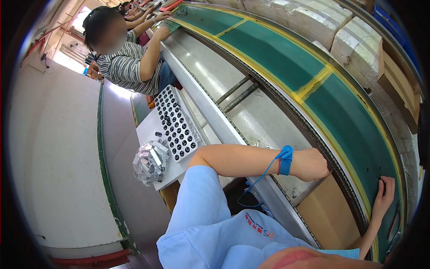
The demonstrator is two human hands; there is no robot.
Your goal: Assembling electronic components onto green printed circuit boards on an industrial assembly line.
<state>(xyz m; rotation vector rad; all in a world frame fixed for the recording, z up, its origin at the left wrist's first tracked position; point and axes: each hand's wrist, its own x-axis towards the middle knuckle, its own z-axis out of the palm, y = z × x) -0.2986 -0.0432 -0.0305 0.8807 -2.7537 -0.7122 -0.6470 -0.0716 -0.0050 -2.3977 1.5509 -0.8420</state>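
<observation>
My left hand (311, 165) is curled into a fist beside the conveyor's near edge, above an open cardboard box (329, 206). Its fingertips are turned away, so what they hold, if anything, is hidden. A blue wrist strap (285, 160) with a coiled cord circles that wrist. Over on the green conveyor belt (349, 121), my right hand (385, 197) rests with thumb and forefinger closed around a small dark piece, too small to name. Tiny black bits lie on the belt just beyond these fingers.
Left of me, a white tray (179, 130) of round black parts stands on a white table beside a clear plastic bag (151, 159) of parts. A person in a striped top (130, 62) works farther along the line. White foam boxes (358, 40) line the belt's far side.
</observation>
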